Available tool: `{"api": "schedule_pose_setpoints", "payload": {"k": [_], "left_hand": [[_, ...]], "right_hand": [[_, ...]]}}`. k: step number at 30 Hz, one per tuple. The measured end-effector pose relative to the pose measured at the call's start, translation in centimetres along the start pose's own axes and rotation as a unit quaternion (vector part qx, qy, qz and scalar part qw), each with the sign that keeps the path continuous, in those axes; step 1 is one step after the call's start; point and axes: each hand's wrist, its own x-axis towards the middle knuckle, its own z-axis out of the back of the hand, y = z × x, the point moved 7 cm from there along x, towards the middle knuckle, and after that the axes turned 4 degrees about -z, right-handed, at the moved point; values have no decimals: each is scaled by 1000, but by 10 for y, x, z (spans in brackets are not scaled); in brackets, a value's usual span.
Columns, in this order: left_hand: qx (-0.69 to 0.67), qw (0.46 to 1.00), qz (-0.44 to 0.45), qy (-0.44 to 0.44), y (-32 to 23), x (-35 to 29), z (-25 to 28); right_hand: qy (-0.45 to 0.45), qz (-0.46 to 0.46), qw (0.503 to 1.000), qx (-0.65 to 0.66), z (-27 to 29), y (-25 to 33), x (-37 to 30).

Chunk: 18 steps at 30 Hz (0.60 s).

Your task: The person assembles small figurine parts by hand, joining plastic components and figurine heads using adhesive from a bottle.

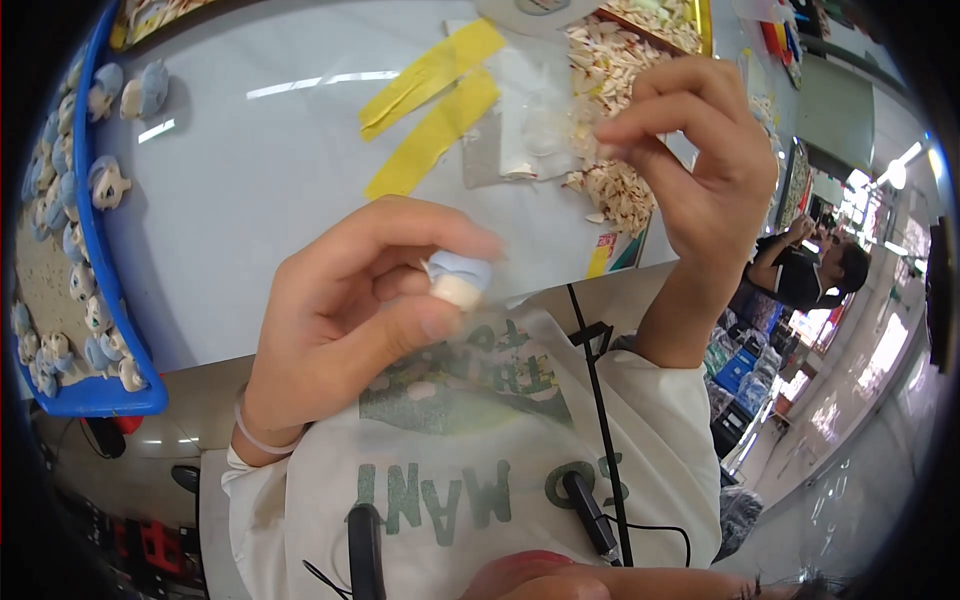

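Observation:
Between the thumb and fingers of my left hand [350, 300] is a small doll head [457, 283], pale blue on top and cream below. It is held just off the table's near edge, and its far side is hidden by the fingers. My right hand [705, 150] is raised at the right, thumb and forefinger pinched together. Whatever sits in that pinch is too small and blurred to name. Under and beside it lies a pile of small cream and reddish pieces [618, 195]. A clear plastic sheet or bag [540, 130] lies left of the pinching fingertips.
A blue tray [150, 390] with several similar heads stands at the left; a few doll heads [110, 184] lie beside it. Two yellow tape strips [432, 140] are on the grey-white table [260, 150]. A yellow-rimmed tray [706, 25] stands at the far right. Another person [810, 270] sits beyond.

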Motion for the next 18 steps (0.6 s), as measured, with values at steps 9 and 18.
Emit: {"api": "schedule_pose_setpoints", "payload": {"k": [9, 18], "left_hand": [[114, 992, -55, 21, -8, 1, 0], [70, 996, -53, -27, -1, -3, 2]], "right_hand": [[-21, -23, 999, -14, -1, -4, -3], [-56, 0, 998, 14, -6, -3, -2]]}}
